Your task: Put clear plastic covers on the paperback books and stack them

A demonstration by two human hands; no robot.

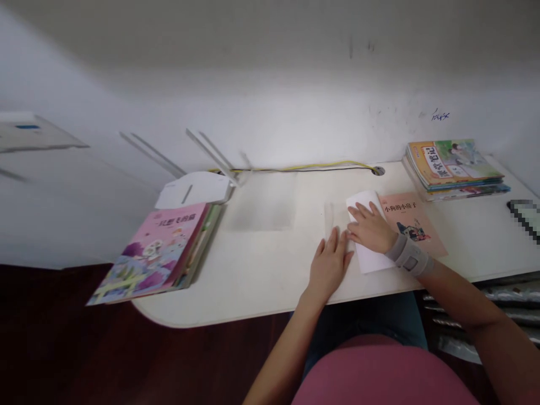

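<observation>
A thin picture book with a salmon-pink cover (403, 211) lies on the table. Over its left part is a white page or inner cover (369, 261), spread to the left. My right hand (371, 228), with a grey band on the wrist, rests on this white sheet with its fingers spread. Just left of it, my left hand (331, 264) lies with fingers stretched out on the edge of a clear plastic sleeve (333, 214). The sleeve reaches the white sheet's left edge; how far it goes beneath is hidden. Neither hand grasps anything.
A second clear plastic sheet (264, 205) lies further left on the white table (253, 275). A book stack (156, 253) overhangs the left edge, beside a white router (196, 188) with antennas. More books (455, 166) are stacked at right, near a pixelated device (527, 216). Cables (295, 167) run along the wall.
</observation>
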